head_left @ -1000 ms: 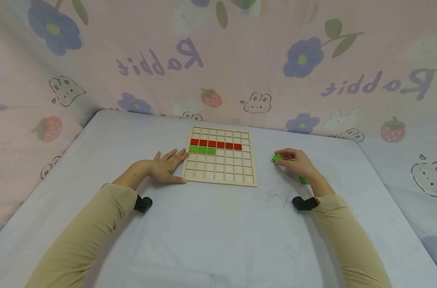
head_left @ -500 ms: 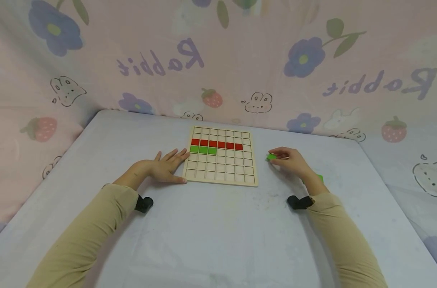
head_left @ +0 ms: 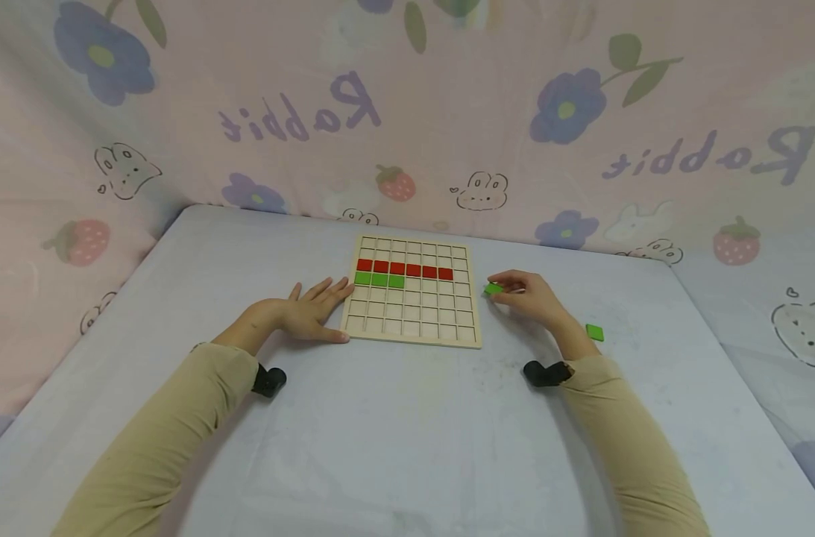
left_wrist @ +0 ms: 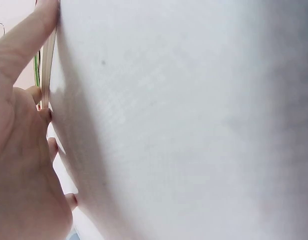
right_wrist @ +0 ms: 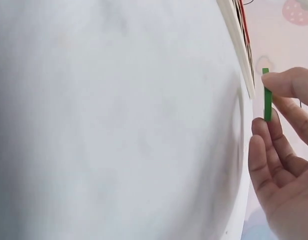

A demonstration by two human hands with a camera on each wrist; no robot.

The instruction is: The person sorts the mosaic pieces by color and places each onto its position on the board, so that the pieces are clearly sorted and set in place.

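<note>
A wooden grid board lies on the table, with a row of red tiles and, in the row below at the left, three green tiles. My left hand has its fingers spread, touching the board's left edge; the left wrist view shows the thumb and fingertips along that edge. To the right of the board, my right hand pinches another green tile between thumb and fingers, above the table and apart from the board.
One loose green tile lies on the white table behind the right wrist. A curtain printed with flowers and rabbits hangs along the table's far edge. Black wrist cameras are worn on both wrists.
My right hand has moved left toward the board with the pinched green tile. The loose green tile, partly covered by the right wrist before, is now fully visible. The left hand stays in place.
</note>
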